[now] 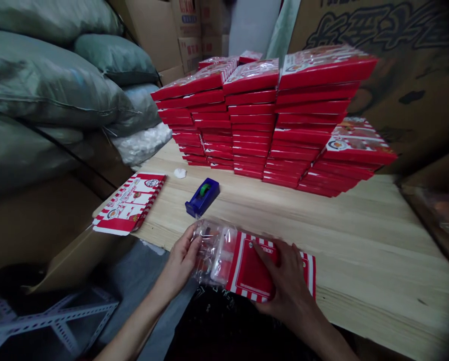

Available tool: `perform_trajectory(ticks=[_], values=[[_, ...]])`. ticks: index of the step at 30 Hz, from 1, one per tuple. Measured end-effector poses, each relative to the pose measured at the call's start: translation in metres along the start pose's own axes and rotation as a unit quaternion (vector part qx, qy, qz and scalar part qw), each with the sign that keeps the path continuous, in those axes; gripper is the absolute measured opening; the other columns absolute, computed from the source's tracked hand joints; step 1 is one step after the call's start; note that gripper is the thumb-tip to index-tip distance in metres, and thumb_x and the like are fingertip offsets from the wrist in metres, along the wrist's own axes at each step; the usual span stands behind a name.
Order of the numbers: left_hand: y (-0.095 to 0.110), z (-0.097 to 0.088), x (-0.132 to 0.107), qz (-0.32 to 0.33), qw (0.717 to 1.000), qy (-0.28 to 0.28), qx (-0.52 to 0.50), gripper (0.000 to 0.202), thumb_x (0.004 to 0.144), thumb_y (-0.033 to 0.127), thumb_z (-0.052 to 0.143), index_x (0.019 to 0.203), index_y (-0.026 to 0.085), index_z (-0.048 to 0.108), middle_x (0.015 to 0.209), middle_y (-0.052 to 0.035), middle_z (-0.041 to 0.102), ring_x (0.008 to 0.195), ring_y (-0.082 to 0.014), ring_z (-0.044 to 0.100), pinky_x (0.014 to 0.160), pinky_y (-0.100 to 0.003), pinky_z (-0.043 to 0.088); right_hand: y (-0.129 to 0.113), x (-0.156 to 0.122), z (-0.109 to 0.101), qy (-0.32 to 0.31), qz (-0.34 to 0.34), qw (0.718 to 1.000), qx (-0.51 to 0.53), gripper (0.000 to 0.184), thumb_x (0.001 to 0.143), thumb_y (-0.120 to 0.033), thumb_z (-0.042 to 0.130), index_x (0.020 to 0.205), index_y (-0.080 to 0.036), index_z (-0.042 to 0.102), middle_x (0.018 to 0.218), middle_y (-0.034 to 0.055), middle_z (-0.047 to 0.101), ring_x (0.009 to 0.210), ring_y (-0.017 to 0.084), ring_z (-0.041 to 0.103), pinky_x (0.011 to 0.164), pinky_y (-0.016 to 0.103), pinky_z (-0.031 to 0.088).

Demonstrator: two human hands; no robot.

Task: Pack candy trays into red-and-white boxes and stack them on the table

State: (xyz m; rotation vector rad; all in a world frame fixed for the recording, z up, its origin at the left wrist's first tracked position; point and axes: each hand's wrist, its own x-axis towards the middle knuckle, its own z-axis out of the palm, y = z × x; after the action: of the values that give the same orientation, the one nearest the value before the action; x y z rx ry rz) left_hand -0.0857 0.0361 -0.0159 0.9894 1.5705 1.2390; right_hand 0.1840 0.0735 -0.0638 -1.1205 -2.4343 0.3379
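My left hand (187,253) is closed on the edge of a clear plastic package (208,250) with small items inside that I cannot make out. A pale plastic tray (224,254) with pinkish-red contents joins on at its right and is partly inside a red-and-white striped carton (247,268). The carton lies over the table's front edge, with my right hand (284,271) spread across its top and gripping its sides. Just beyond the package stands a blue tape dispenser (203,197) with a green roll in it.
Tall stacks of red boxes (252,125) fill the back of the wooden table (360,240). Flat striped cartons (132,203) lie at the left edge, near a small white piece (180,173). Large stuffed sacks (40,75) are piled at left, and a big cardboard box (408,75) stands behind.
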Motion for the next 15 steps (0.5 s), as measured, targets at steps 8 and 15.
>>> perform_trajectory(ticks=[8,15], values=[[0.011,0.007,-0.006,0.012,0.999,0.038,-0.013,0.059,0.09,0.042,0.072,0.144,0.02,0.061,0.13,-0.0121,0.074,0.118,-0.0332,0.069,0.1,-0.039,0.053,-0.01,-0.014,0.001,0.04,0.055,0.997,-0.037,0.139,0.053,-0.021,0.081,0.163,-0.047,0.001,0.161,0.0126,0.016,0.141,0.058,0.032,0.116,0.081,0.015],[0.021,0.021,-0.013,0.049,0.998,-0.028,0.032,0.053,0.095,0.036,0.067,0.146,0.023,0.06,0.143,-0.0101,0.067,0.128,-0.0313,0.065,0.112,-0.043,0.05,-0.028,-0.01,0.0,0.08,0.046,0.996,0.018,0.134,0.049,-0.023,0.08,0.162,-0.045,0.012,0.157,0.0139,0.019,0.138,0.058,0.034,0.113,0.083,0.018]])
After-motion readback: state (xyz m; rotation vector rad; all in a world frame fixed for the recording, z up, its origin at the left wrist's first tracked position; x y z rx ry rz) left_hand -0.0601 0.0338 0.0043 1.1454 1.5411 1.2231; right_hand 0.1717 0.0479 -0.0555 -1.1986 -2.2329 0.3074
